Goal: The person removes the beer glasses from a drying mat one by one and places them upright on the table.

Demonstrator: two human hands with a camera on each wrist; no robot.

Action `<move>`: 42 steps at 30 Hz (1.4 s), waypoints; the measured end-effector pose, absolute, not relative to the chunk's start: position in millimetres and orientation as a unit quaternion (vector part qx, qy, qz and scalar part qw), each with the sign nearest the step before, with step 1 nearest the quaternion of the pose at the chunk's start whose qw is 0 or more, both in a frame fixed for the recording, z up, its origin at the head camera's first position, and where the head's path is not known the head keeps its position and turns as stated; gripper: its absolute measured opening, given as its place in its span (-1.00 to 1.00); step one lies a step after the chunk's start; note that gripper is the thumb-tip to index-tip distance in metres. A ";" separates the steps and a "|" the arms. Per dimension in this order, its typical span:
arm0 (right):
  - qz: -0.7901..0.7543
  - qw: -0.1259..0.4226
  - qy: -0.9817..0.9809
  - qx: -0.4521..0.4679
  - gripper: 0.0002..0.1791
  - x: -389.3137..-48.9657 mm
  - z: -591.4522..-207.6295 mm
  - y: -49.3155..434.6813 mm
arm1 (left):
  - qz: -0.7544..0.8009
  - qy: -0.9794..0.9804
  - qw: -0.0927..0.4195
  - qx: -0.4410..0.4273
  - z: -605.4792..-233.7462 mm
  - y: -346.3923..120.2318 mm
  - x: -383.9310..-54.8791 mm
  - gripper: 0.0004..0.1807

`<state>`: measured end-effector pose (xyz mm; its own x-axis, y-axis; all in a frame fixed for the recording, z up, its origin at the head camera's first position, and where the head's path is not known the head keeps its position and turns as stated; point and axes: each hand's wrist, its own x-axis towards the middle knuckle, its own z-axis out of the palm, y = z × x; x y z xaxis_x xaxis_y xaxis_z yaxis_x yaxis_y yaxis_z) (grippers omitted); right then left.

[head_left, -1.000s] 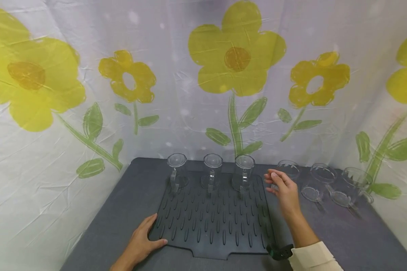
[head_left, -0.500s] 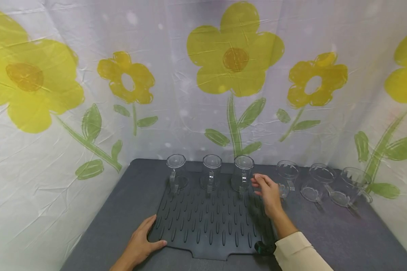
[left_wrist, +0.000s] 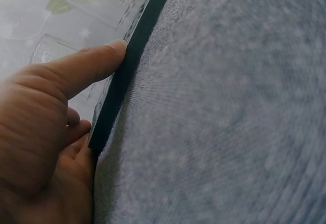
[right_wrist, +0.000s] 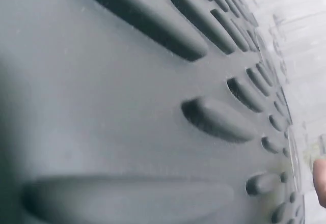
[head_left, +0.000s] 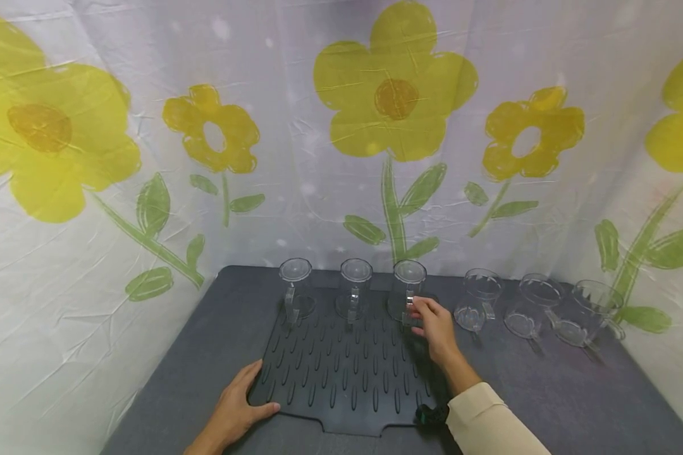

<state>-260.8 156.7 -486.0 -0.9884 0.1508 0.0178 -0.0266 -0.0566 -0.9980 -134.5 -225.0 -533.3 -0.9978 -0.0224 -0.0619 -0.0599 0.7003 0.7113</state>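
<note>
Three clear glass mugs stand upside down in a row on the far part of a dark ridged drying mat (head_left: 353, 417): a left mug (head_left: 297, 284), a middle mug (head_left: 355, 284) and a right mug (head_left: 408, 281). My right hand (head_left: 438, 325) reaches in from the right with loosely bent fingers, fingertips right at the handle (head_left: 410, 297) of the right mug. In the right wrist view only one fingertip (right_wrist: 320, 180) shows, beyond the ridges. My left hand (head_left: 239, 404) rests on the mat's near left corner, its straight thumb (left_wrist: 97, 63) against the front edge.
Three more glass mugs stand upright on the dark table (head_left: 575, 404) right of the mat: a near one (head_left: 478, 294), one beside it (head_left: 535, 303) and the farthest right (head_left: 589, 309). A flower-printed curtain (head_left: 296, 189) hangs behind the table.
My right hand has moved left, from in front of the nearest upright mug to the handle of the right upside-down mug. My left hand and the mugs have stayed in place.
</note>
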 end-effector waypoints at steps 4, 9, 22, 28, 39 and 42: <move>0.737 0.041 -0.673 -0.034 -0.60 -264.1 -489.7 152.6 | 0.390 0.920 0.024 -0.023 -531.8 -224.7 -134.7 0.18; 0.726 0.029 -0.687 -0.021 -0.56 -267.2 -496.4 148.6 | 0.386 0.922 0.028 -0.027 -530.6 -223.9 -135.0 0.19; 0.724 0.060 -0.687 0.005 -0.77 -267.0 -501.6 144.6 | 0.386 0.922 0.021 -0.026 -531.0 -222.6 -133.7 0.16; 0.717 0.049 -0.695 0.006 -0.80 -256.3 -494.6 149.0 | 0.385 0.923 0.016 -0.023 -532.2 -222.7 -133.4 0.16; 0.714 0.031 -0.698 0.055 -0.81 -219.8 -465.0 159.5 | 0.386 0.922 0.017 -0.017 -533.1 -224.1 -133.5 0.17; 0.713 0.024 -0.698 0.070 -0.78 -208.8 -455.6 162.2 | 0.391 0.920 0.016 -0.014 -533.4 -224.7 -133.5 0.16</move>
